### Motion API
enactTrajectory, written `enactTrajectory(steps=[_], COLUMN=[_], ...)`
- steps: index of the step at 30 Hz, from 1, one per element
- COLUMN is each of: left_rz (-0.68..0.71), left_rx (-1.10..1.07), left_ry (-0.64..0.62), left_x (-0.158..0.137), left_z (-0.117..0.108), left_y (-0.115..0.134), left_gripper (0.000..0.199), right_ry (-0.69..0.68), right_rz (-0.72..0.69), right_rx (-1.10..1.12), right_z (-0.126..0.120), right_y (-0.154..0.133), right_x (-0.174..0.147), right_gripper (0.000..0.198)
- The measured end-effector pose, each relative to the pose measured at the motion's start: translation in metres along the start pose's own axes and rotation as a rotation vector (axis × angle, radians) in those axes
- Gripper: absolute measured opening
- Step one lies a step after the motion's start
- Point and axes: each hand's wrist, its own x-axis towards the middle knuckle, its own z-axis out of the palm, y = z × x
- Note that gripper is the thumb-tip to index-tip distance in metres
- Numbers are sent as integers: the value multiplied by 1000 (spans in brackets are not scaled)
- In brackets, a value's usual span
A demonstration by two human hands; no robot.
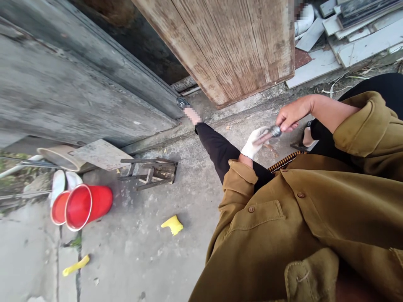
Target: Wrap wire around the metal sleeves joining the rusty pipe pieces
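Observation:
My left hand [253, 143] wears a white glove and is closed around a short pinkish-brown stick-like thing [266, 136]. That thing has a rounded, shiny grey end [276, 131], and I cannot make out its kind. Bare, my right hand [292, 115] has its fingers bent and pressed together at the grey end. Both hands are close together in front of my body, above the concrete ground. My brown sleeves are rolled up.
A weathered wooden door panel [239, 50] stands ahead, beside a grey plank wall [78, 92]. To the left are a red bucket [102, 203], a small wooden stool [151, 173] and yellow pieces [173, 225] on the ground. Stacked boards [362, 42] lie at the upper right.

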Motion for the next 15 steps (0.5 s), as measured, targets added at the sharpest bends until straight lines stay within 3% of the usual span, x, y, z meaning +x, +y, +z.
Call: enactTrajectory(steps=[2,4,5,7,9,11,15], left_rz=[9,37,47,51,36,24,36], left_rx=[-51,-68,-52,2,48,72,92], left_ry=[-76,-146,-166,-158,-137,-111,-49], left_x=[0,-1,-2,-3,-3,-4,-7], left_z=[1,1,1,2,2,1,-3], left_y=[-1,0,0,2,4,6,11], left_gripper=[41,49,51,51,45,39,35], right_ry=[334,656,769,866,837,740,422], right_rz=[-112,-117,-66,138,350,472,533], right_rx=[101,141,109,-73,-324,-506,-509], right_z=[-4,-10,-13,-19,-22,-21,-8], right_y=[-2,-2,-1,1,3,4,5], right_x=[-6,-9,-8,-3,5,11,14], right_gripper=[43,46,47,44,39,33,34])
